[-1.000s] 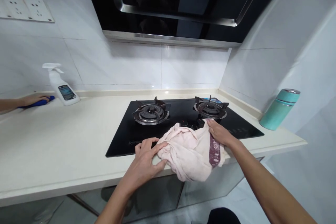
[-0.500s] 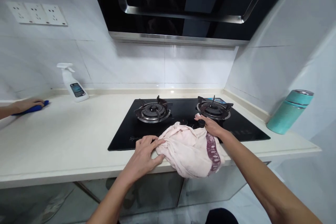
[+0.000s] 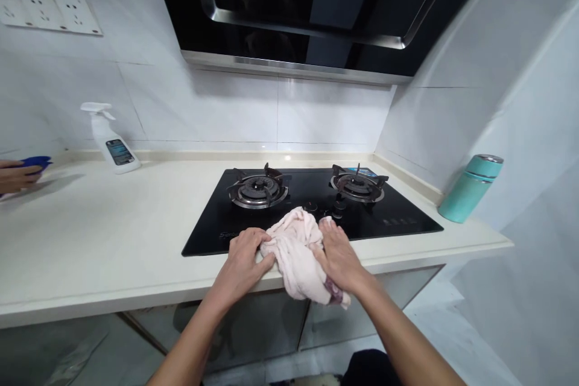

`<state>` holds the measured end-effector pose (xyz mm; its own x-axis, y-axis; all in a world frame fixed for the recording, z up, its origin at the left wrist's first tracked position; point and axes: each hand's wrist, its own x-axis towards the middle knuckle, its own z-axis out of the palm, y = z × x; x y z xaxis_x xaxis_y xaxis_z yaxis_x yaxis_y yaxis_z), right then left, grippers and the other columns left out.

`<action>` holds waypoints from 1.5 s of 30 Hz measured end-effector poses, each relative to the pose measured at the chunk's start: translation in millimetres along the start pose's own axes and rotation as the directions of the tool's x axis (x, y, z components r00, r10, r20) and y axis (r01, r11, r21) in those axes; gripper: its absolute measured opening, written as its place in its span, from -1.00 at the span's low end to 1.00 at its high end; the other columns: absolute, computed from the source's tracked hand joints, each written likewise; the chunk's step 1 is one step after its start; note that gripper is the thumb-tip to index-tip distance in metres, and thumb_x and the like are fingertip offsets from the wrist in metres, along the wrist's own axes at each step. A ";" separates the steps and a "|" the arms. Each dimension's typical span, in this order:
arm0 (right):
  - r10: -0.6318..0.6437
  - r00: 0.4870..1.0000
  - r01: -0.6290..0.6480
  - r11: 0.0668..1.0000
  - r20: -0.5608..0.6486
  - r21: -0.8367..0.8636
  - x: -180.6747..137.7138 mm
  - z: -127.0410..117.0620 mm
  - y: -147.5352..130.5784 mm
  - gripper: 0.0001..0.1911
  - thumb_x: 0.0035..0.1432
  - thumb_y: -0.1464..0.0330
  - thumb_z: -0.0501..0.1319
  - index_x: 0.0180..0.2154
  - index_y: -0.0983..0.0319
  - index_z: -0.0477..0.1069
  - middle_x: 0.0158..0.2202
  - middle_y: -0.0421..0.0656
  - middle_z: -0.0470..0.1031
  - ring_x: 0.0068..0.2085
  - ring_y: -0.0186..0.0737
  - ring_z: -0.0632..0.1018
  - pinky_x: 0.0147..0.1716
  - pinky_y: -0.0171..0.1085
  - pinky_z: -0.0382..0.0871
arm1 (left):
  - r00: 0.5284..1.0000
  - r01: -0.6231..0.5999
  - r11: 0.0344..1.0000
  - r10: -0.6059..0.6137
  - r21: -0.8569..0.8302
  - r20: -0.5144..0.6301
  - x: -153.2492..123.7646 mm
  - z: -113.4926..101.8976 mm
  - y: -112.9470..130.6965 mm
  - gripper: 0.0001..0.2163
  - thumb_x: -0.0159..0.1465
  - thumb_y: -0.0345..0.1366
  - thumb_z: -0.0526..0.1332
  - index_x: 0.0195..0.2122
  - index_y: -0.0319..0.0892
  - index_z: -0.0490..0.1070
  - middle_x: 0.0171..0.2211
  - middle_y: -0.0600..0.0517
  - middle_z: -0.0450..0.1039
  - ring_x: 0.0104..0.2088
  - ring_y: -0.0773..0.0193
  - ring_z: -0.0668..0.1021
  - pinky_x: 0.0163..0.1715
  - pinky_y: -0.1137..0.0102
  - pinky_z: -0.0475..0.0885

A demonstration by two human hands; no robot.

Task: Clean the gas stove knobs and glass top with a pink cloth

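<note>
A pale pink towel (image 3: 294,253) with a dark maroon band lies bunched over the front edge of the black gas stove (image 3: 312,193), its lower end hanging past the counter. My left hand (image 3: 244,256) pinches the towel's left side between thumb and fingers, at the stove's front edge. On the other side, my right hand (image 3: 339,256) presses down with fingers stretched forward, a bit of towel under its fingertips. Just beyond that hand is a black control knob (image 3: 338,210). The left burner (image 3: 259,188) and right burner (image 3: 358,184) stand behind the towel.
A white spray bottle (image 3: 113,142) stands at the back left of the counter (image 3: 122,223). At the far left a co-worker's hand (image 3: 18,178) holds a blue cloth (image 3: 37,161). A teal flask (image 3: 470,190) stands at right. The range hood (image 3: 294,42) hangs overhead.
My right hand has come left and toward me from beside the right burner, gathering the towel into a tighter bunch. The co-worker's hand has raised the blue cloth. My view has shifted slightly.
</note>
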<state>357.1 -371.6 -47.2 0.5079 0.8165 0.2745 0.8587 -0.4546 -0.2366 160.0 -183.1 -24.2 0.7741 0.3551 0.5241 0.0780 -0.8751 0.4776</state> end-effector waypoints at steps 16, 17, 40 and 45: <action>-0.146 0.984 0.168 0.952 -0.100 0.256 50.5 8.9 -75.5 -0.63 0.28 0.44 0.07 0.10 0.34 0.31 0.05 0.08 0.51 0.09 -0.06 0.48 0.20 -0.08 0.22 | 0.938 0.202 0.967 -0.237 -0.154 -0.255 2.4 2.1 -13.8 -0.82 0.25 -0.32 0.12 -0.13 -0.12 0.41 -0.12 -0.06 0.45 -0.05 0.08 0.49 0.01 0.16 0.40; -0.134 0.985 0.158 0.955 -0.110 0.250 49.4 7.2 -75.3 -0.67 0.26 0.43 0.08 0.06 0.33 0.33 0.01 0.07 0.52 0.05 -0.05 0.48 0.12 -0.11 0.27 | 0.936 0.227 0.962 -0.259 -0.155 -0.239 2.2 1.7 -13.6 -0.82 0.25 -0.32 0.12 -0.14 -0.12 0.42 -0.12 -0.05 0.46 -0.07 0.09 0.49 -0.02 0.18 0.41; -0.343 0.938 0.344 0.914 -0.043 0.214 17.6 2.2 -88.9 -0.30 0.37 0.02 0.08 0.41 0.17 0.13 0.39 0.08 0.09 0.38 0.16 0.14 0.33 0.09 0.10 | 0.826 0.368 0.907 -0.420 -0.206 -0.375 0.0 -1.1 -6.3 -0.95 0.27 -0.27 0.09 -0.31 -0.09 0.21 -0.44 0.15 0.26 -0.44 0.28 0.36 -0.34 0.36 0.28; -0.291 0.942 0.320 0.930 -0.169 0.184 19.8 14.0 -100.3 -0.40 0.26 0.27 0.18 0.30 0.26 0.27 0.25 0.13 0.27 0.22 0.15 0.30 0.25 0.07 0.22 | 0.813 0.369 0.861 -0.481 -0.349 -0.329 -3.7 -4.9 -2.8 -0.84 0.31 -0.14 0.13 -0.32 -0.09 0.22 -0.48 0.18 0.23 -0.49 0.31 0.34 -0.41 0.40 0.26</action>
<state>280.1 -304.9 -31.1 0.2404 0.8411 0.4846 0.9480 -0.0962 -0.3033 153.8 -180.4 -24.0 0.3849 0.8178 0.4279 0.1333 -0.5080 0.8510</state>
